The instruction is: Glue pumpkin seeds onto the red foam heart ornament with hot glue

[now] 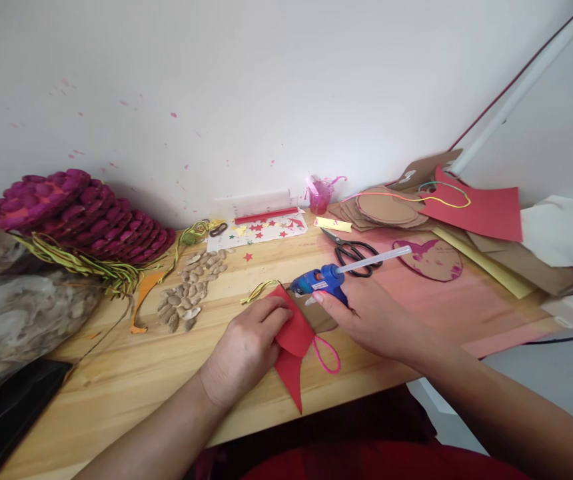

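Head view: desk (116,383), near front edge: left hand (246,340), pinching red paper (299,327); right hand (366,310), wrapped around blue glue gun (330,283); scissors (340,243) beyond.

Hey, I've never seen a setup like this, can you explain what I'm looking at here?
There's no machine here: a person is working with two bare hands. The single picture comes from a camera worn on their head, looking forward and down. Their left hand holds a red piece; their right hand holds a blue glue gun with a clear stick poking out behind. On the wooden table lie peanut-like shells, dark scissors, and paper with small stars. A stack of purple, bumpy pieces leans at the left.
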{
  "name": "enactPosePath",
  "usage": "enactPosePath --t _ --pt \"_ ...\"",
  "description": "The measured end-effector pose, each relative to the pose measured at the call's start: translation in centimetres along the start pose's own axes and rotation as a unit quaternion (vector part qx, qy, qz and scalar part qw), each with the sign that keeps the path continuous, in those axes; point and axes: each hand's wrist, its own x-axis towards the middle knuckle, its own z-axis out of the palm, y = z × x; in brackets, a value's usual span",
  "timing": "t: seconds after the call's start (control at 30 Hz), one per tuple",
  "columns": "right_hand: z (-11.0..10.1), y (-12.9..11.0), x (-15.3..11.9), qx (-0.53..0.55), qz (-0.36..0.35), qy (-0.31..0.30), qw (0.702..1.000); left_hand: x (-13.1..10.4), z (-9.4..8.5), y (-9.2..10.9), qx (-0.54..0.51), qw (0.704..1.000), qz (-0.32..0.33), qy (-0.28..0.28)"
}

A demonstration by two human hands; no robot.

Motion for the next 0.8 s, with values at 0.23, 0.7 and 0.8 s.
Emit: enactPosePath --t 0.23,0.7,0.8 --pt "-0.2 0.2 -0.7 0.002 -0.003 -0.002 1.0 0.1 -0.1 -0.1 -0.003 1.0 -0.002 0.011" --pt "-1.3 0.7 -3.6 0.008 0.019 -0.045 0.999 0.2 -0.5 -0.2 -0.028 0.999 -0.024 0.018" --pt "-1.4 0.7 -4.2 0.003 0.034 -0.053 0.998 0.2 -0.6 -0.1 -0.028 0.999 -0.028 0.02"
